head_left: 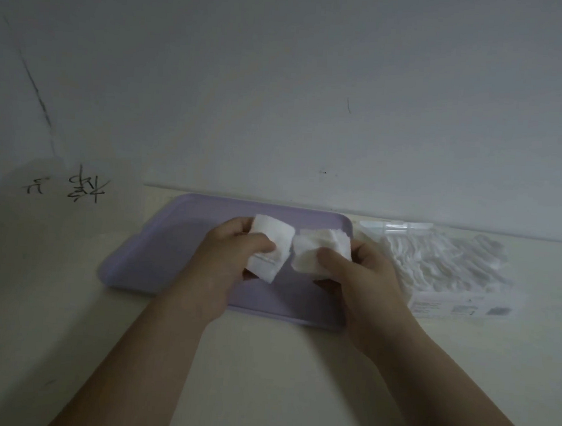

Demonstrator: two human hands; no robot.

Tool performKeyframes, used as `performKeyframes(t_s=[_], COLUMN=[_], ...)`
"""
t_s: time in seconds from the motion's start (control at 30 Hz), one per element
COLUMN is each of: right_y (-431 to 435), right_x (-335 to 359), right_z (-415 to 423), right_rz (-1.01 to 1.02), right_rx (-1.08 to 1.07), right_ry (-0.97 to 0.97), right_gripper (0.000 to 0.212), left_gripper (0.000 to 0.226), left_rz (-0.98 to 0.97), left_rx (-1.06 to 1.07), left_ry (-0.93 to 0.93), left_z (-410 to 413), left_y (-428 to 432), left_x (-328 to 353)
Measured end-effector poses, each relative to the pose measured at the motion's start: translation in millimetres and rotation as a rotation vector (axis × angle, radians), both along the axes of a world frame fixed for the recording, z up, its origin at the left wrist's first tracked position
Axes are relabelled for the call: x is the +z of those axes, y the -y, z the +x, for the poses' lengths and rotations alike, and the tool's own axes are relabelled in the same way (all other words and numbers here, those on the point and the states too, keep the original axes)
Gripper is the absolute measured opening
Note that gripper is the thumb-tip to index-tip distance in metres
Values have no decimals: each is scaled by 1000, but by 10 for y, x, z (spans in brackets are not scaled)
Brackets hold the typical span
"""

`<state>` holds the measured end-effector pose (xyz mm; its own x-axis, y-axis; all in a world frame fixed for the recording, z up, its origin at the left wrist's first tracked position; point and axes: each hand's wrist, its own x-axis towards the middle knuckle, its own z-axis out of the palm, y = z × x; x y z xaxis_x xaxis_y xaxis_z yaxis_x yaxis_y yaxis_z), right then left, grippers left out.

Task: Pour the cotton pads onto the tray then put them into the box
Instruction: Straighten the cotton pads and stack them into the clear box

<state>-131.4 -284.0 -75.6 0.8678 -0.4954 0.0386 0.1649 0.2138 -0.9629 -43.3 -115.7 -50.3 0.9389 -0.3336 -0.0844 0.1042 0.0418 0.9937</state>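
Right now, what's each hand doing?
Left hand: gripping a stack of cotton pads.
Right hand: gripping a second stack of pads.

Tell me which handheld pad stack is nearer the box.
The looser stack in the right hand, beside the box of pads. The neater stack in the left hand is farther off, over the tray middle.

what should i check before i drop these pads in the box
1. Left hand grips the left pad stack: ok
2. Right hand grips the right pad stack: ok
3. Box open on top: ok
4. Room left among the pads in the box: cannot tell
5. Purple tray free of stray pads under the hands: cannot tell
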Motion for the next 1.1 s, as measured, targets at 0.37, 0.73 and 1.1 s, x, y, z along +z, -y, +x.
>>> performKeyframes(t_s=[0.37, 0.73, 1.1], right_y=[-66, -31, -46], right_x=[99, 130, 70], right_z=[-78, -78, -61], right_rz=[15, 7, -10], right_rx=[60, 287, 102], right_ry=[-60, -102, -45], right_gripper=[25, 42, 23], left_gripper=[34, 14, 16], left_rz=[-235, -54, -198], left_rx=[-162, -155, -50], left_ry=[-72, 213, 129], left_z=[-67, -76, -47], left_y=[25, 35, 2], left_x=[30, -6, 68])
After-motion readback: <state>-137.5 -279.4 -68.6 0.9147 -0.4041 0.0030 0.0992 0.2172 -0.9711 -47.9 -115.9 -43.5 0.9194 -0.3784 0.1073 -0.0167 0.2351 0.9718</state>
